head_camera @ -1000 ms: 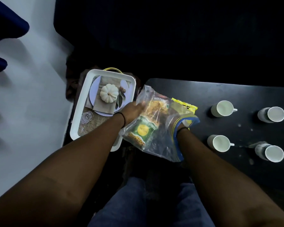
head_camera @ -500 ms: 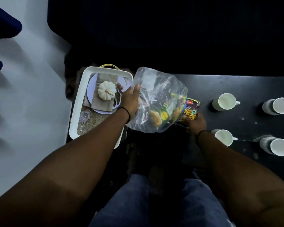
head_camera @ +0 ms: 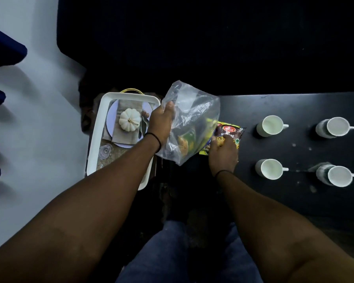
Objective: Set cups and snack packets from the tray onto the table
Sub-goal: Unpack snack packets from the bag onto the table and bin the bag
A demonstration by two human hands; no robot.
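My left hand (head_camera: pixel 161 121) grips the upper edge of a clear plastic bag (head_camera: pixel 190 119) held up between the white tray (head_camera: pixel 96 127) and the black table (head_camera: pixel 294 111). Yellow and green snack packets (head_camera: pixel 187 139) still show inside the bag. My right hand (head_camera: pixel 223 154) holds a dark snack packet (head_camera: pixel 230 132) at the bag's mouth, over the table's left end. Several white cups stand on the table to the right, the nearest ones at top (head_camera: pixel 271 126) and bottom (head_camera: pixel 270 168).
The tray carries a printed picture of a white pumpkin (head_camera: pixel 129 122) on a plate and a glass (head_camera: pixel 105 151). Two more white cups (head_camera: pixel 335 127) (head_camera: pixel 338 176) stand at the table's right side. My legs are below, and white floor lies to the left.
My right hand has drawn the dark snack packet further out of the bag, towards the table. My left hand has raised the bag's edge slightly.
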